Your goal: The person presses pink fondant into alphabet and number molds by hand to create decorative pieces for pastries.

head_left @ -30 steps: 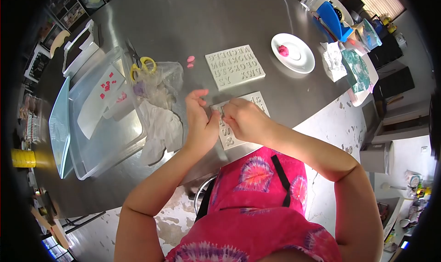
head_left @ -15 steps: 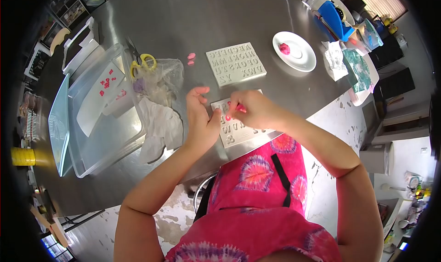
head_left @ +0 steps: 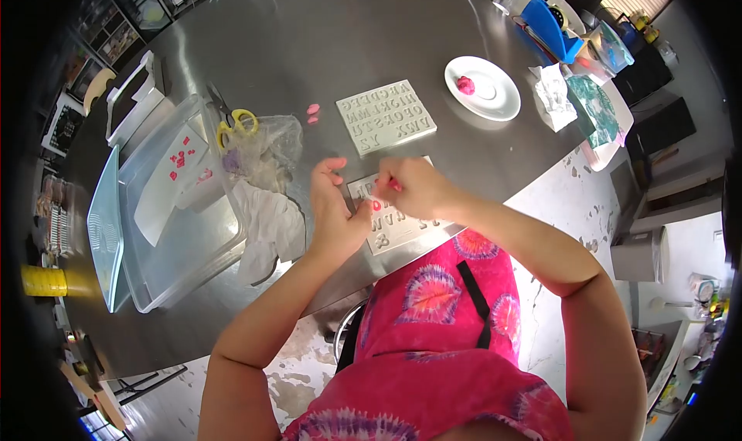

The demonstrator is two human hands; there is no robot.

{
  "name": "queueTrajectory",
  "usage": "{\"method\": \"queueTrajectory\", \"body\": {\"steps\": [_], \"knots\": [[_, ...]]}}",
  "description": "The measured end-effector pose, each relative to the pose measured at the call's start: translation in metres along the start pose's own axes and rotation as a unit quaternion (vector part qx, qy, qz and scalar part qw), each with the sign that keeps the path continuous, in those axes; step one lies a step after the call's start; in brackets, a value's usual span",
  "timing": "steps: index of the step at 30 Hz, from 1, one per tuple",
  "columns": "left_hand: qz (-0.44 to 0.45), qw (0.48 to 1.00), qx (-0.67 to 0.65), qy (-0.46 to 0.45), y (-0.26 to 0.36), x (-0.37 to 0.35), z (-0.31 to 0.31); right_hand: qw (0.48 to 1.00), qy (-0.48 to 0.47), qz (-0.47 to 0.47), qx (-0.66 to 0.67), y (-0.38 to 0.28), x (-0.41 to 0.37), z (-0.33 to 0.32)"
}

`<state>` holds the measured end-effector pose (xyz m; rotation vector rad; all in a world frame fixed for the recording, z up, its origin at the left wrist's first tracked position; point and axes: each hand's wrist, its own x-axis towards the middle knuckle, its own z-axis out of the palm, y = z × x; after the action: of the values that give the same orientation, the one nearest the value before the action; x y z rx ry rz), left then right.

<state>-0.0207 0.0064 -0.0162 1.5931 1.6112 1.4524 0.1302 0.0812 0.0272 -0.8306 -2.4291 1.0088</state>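
Note:
Close to the table's near edge lies a pale letter mould (head_left: 399,230), partly covered by my hands. One of its cavities holds a bit of pink dough (head_left: 376,206). My right hand (head_left: 421,190) is closed over the mould, with a pink piece of dough (head_left: 395,184) showing between its curled fingers. At the mould's left side is my left hand (head_left: 332,213), its fingers apart and its thumb reaching toward the pink-filled cavity. A second letter mould (head_left: 386,117) lies just beyond.
A white plate (head_left: 504,101) bears a pink lump (head_left: 465,85). Two small pink pieces (head_left: 313,114) lie left of the far mould. Further left are scissors (head_left: 238,126), a plastic bag (head_left: 270,147), crumpled tissue (head_left: 270,224) and a clear plastic box (head_left: 185,263) holding pink-dotted white sheets.
The view has shifted slightly. My right hand has moved a little to the left over the mould, its fingers more curled. My left hand stays at the mould's left side.

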Motion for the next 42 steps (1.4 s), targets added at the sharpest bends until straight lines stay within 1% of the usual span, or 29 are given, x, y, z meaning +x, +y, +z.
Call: {"method": "queueTrajectory", "body": {"steps": [2, 3, 5, 6, 8, 9, 10, 12, 14, 15, 16, 17, 19, 21, 22, 23, 24, 26, 27, 29, 30, 32, 33, 35, 36, 38, 39, 41, 42], "knots": [[-0.004, 1.0, 0.002, -0.004, 0.002, -0.001, -0.001, 0.987, -0.043, 0.148, 0.041, -0.013, 0.007, -0.015], [-0.007, 1.0, 0.016, -0.005, 0.004, -0.001, -0.001, 0.987, -0.039, 0.147, 0.044, -0.012, 0.009, -0.017], [-0.001, 0.999, 0.032, -0.01, 0.01, 0.0, -0.001, 0.955, -0.055, 0.204, 0.209, -0.011, 0.011, -0.026], [0.011, 0.998, 0.063, -0.012, 0.012, 0.0, 0.0, 0.956, -0.047, 0.2, 0.209, -0.01, 0.011, -0.032], [0.029, 0.995, 0.096, -0.012, 0.012, 0.001, 0.0, 0.881, 0.027, 0.221, 0.416, -0.006, 0.01, -0.044], [0.03, 0.994, 0.102, -0.016, 0.011, 0.001, 0.001, 0.867, 0.068, 0.196, 0.452, -0.007, 0.007, -0.049], [0.03, 0.994, 0.108, -0.021, 0.009, 0.0, 0.001, 0.868, 0.069, 0.191, 0.454, -0.006, 0.003, -0.053], [0.02, 0.995, 0.09, -0.025, 0.002, 0.001, 0.002, 0.875, 0.148, 0.178, 0.425, -0.003, -0.006, -0.056], [0.005, 0.998, 0.062, -0.026, -0.001, 0.001, 0.002, 0.877, 0.167, 0.168, 0.419, 0.0, -0.018, -0.049], [0.009, 0.997, 0.065, -0.029, 0.003, 0.001, 0.002, 0.882, 0.188, 0.167, 0.399, 0.0, -0.023, -0.046], [0.023, 0.993, 0.105, -0.038, 0.007, 0.002, 0.001, 0.886, 0.208, 0.167, 0.378, 0.001, -0.028, -0.043], [0.038, 0.988, 0.144, -0.046, 0.011, 0.002, 0.001, 0.885, 0.211, 0.165, 0.381, 0.004, -0.032, -0.04], [0.041, 0.986, 0.153, -0.05, 0.012, 0.003, 0.0, 0.861, 0.281, 0.157, 0.394, 0.013, -0.038, -0.033], [0.042, 0.984, 0.163, -0.053, 0.007, 0.001, 0.0, 0.854, 0.295, 0.157, 0.399, 0.029, -0.043, -0.021], [0.031, 0.994, 0.092, -0.044, -0.001, -0.001, 0.0, 0.849, 0.306, 0.162, 0.4, 0.034, -0.045, -0.017], [0.02, 0.999, 0.021, -0.035, -0.008, -0.002, 0.001, 0.856, 0.314, 0.131, 0.388, 0.038, -0.046, -0.014], [0.023, 0.999, 0.026, -0.035, -0.008, 0.0, 0.001, 0.855, 0.315, 0.128, 0.392, 0.036, -0.045, -0.014], [-0.001, 0.995, -0.097, 0.002, -0.008, 0.0, 0.001, 0.821, 0.318, 0.114, 0.459, 0.031, -0.046, -0.015], [0.001, 0.996, -0.094, 0.001, -0.002, 0.001, -0.001, 0.82, 0.32, 0.111, 0.462, 0.032, -0.046, -0.015], [0.02, 0.993, 0.091, -0.078, 0.012, 0.003, -0.007, 0.808, 0.323, 0.11, 0.48, 0.037, -0.047, -0.014], [0.022, 0.992, 0.094, -0.08, 0.017, 0.004, -0.008, 0.806, 0.325, 0.108, 0.482, 0.039, -0.046, -0.013], [0.092, 0.971, 0.202, -0.093, 0.026, 0.006, -0.011, 0.825, 0.317, 0.079, 0.461, 0.042, -0.045, -0.012], [0.095, 0.97, 0.203, -0.095, 0.031, 0.01, -0.012, 0.824, 0.319, 0.078, 0.462, 0.043, -0.045, -0.011], [-0.084, 0.976, 0.094, -0.176, 0.04, 0.023, -0.017, 0.84, 0.301, 0.078, 0.445, 0.043, -0.045, -0.01], [-0.083, 0.976, 0.095, -0.177, 0.031, 0.029, -0.018, 0.839, 0.302, 0.077, 0.446, 0.041, -0.046, -0.011], [-0.104, 0.96, -0.118, -0.233, 0.008, 0.039, -0.018, 0.838, 0.289, 0.088, 0.455, 0.038, -0.047, -0.014], [-0.103, 0.96, -0.118, -0.234, 0.011, 0.043, -0.02, 0.837, 0.292, 0.087, 0.454, 0.039, -0.046, -0.013], [-0.151, 0.935, -0.167, -0.275, 0.018, 0.05, -0.021, 0.85, 0.297, 0.068, 0.43, 0.043, -0.044, -0.008], [-0.15, 0.934, -0.168, -0.277, 0.017, 0.051, -0.021, 0.85, 0.299, 0.069, 0.429, 0.039, -0.046, -0.011]]}}
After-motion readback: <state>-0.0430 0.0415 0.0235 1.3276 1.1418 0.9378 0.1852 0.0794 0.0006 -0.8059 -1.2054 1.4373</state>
